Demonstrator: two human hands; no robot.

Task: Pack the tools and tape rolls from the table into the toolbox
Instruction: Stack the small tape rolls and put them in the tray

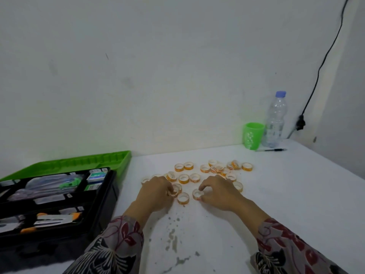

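Note:
Several small orange-and-white tape rolls (183,178) lie scattered on the white table (286,194). My left hand (156,192) pinches one tape roll (174,190) at the near edge of the pile. My right hand (217,192) pinches another tape roll (197,194) between thumb and fingers. One loose roll (183,198) sits between the two hands. The open black toolbox (102,196) with a green lid (79,162) stands at the left; its tray holds packed tools and small boxes.
A green cup (252,135), a clear water bottle (275,121) and a black pen (275,150) stand at the back right near the wall. A black cable (324,62) runs down the wall to a plug. Grey stains mark the table in front of me.

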